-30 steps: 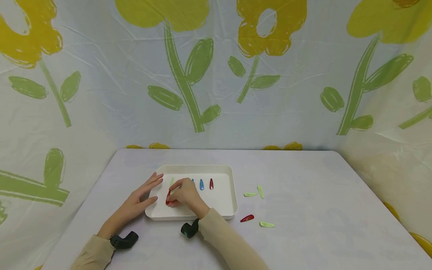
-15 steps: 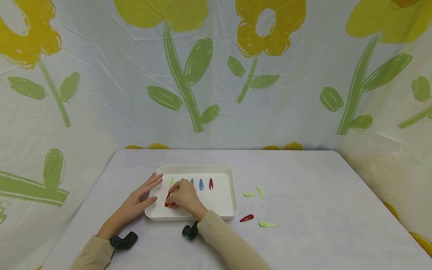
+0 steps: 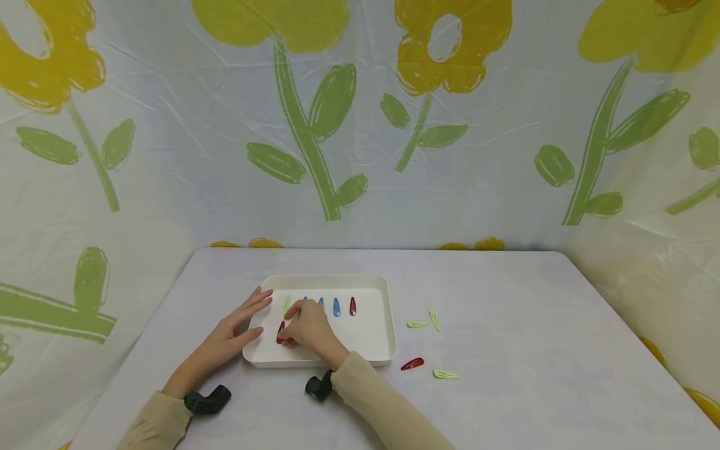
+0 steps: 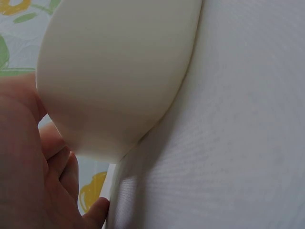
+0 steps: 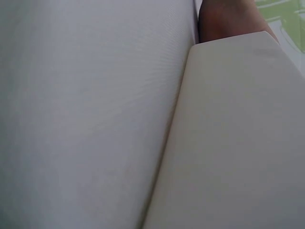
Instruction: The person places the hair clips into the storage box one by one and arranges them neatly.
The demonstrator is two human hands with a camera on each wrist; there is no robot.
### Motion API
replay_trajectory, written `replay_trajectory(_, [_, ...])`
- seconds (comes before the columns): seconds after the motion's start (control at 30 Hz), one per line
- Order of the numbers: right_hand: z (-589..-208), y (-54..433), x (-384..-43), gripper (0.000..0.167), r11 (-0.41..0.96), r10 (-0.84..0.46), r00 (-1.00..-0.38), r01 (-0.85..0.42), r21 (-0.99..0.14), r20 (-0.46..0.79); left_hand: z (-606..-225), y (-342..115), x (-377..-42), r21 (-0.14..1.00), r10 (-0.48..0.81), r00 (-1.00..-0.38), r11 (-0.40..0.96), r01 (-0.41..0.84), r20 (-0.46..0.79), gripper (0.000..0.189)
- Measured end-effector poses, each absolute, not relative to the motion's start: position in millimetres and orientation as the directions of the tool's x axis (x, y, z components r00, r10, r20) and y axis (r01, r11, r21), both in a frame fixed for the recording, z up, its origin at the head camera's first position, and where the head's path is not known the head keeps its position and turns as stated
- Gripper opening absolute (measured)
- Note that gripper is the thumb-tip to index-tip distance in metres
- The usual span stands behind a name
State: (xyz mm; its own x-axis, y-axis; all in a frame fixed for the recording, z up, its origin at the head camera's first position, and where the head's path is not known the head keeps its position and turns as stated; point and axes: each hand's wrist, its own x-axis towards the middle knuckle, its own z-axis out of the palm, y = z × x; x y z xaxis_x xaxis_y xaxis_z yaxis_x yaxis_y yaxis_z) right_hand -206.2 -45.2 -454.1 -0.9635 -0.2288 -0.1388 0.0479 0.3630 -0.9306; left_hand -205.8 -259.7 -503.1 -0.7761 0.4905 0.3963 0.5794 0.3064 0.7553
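In the head view, a white tray (image 3: 360,350) stands on the table. My right hand (image 3: 309,328) reaches into its left part, and its fingertips pinch a red hair clip (image 3: 280,333) low over the tray floor or on it. Behind that hand is a row of hair clips: a light green clip (image 3: 287,304), blue clips partly hidden by the hand, one fully visible blue clip (image 3: 337,307) and a red clip (image 3: 352,306). My left hand (image 3: 239,325) rests on the tray's left rim with fingers spread; the left wrist view shows it against the tray wall (image 4: 119,71).
Right of the tray lie two light green clips (image 3: 417,324) close together, a red clip (image 3: 412,364) and another light green clip (image 3: 445,374). A flowered curtain (image 3: 225,125) hangs around the table. The right wrist view mostly shows tabletop and tray wall (image 5: 228,133).
My right hand has shifted the red hair clip slightly toward the front of the tray. My left hand has stayed in place on the rim.
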Motion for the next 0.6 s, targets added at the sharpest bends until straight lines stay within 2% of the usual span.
replay_trajectory(0.4, [-454.6, -44.6, -207.6, 0.031, 0.367, -0.244, -0.959, 0.049, -0.929, -0.147, -505.0, -260.1, -207.3, 0.753, 0.490, -0.773, 0.303, 0.584, 0.403, 0.057])
replay_trajectory(0.6, [-446.3, -38.5, -210.4, 0.031, 0.417, -0.256, -0.956, 0.027, -0.908, -0.146, -505.5, -260.1, -207.5, 0.748, 0.490, -0.771, 0.306, 0.589, 0.407, 0.057])
